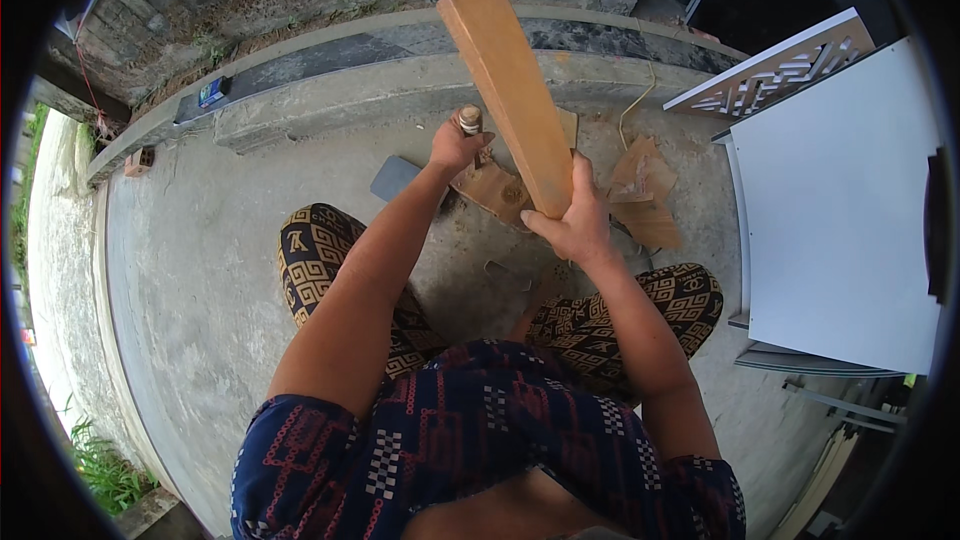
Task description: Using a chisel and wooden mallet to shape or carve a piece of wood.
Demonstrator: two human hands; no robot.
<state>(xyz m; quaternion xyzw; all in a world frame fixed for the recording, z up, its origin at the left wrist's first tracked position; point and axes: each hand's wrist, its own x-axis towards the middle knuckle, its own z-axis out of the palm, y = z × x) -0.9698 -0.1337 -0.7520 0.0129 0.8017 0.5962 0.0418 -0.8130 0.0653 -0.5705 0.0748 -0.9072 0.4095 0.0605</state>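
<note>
My left hand (456,147) is closed round a chisel (469,121), its wooden handle with a metal ring pointing up. Its lower end stands at a brown, flat piece (492,190) on the ground that looks like wood and bears a dark round mark. My right hand (580,215) grips the near end of a long, squared wooden block (510,90). The block is raised and slants away to the far left, apart from the chisel. My fingers partly hide the chisel's shaft.
Torn cardboard (645,190) lies right of the block. A grey flat piece (394,178) is left of the brown one. A low concrete ledge (330,100) runs behind, with a small blue box (213,92) on it. A large white panel (840,210) stands at the right.
</note>
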